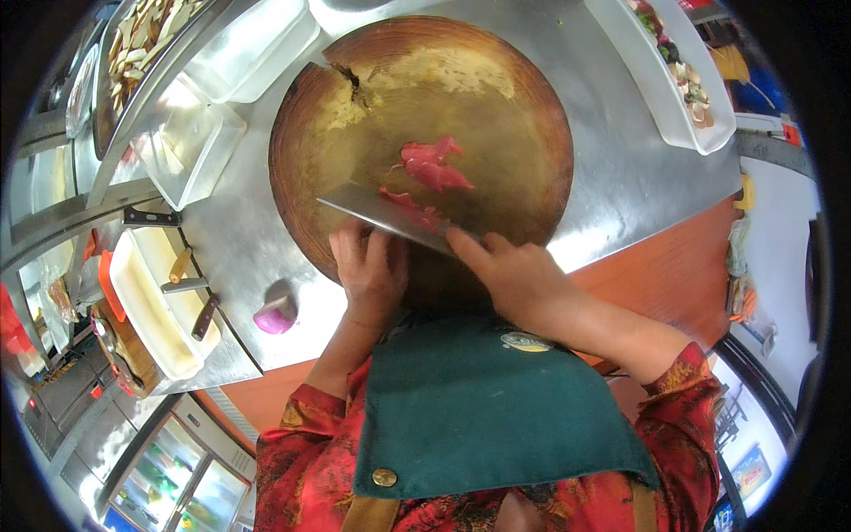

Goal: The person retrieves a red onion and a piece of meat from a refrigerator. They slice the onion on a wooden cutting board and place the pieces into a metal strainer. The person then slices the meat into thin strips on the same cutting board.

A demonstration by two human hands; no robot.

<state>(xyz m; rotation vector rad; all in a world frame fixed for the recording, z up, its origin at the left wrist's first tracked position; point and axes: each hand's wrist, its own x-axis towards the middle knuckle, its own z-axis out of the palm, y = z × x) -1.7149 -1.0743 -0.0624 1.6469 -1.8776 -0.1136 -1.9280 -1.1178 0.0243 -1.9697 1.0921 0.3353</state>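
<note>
My right hand [532,282] is closed on a cleaver, partly covering its handle. The wide blade [385,216] slants low over a round wooden chopping block [425,93] with a cracked rim. My left hand [372,266] is at the block's near edge, close behind the blade, its fingers bent. Its fingertips are partly hidden, so I cannot tell whether it holds anything. Thin pieces of red raw meat [405,203] lie along the blade's far side. Beyond them, a larger piece of meat [435,163] rests near the block's middle.
A purple onion piece [276,316] sits on the steel table [226,266]. Several knife handles [205,318] stick up along its left edge, by a white tray [133,292]. Clear plastic containers [199,146] stand at left. A white bin [655,86] of ingredients is at far right.
</note>
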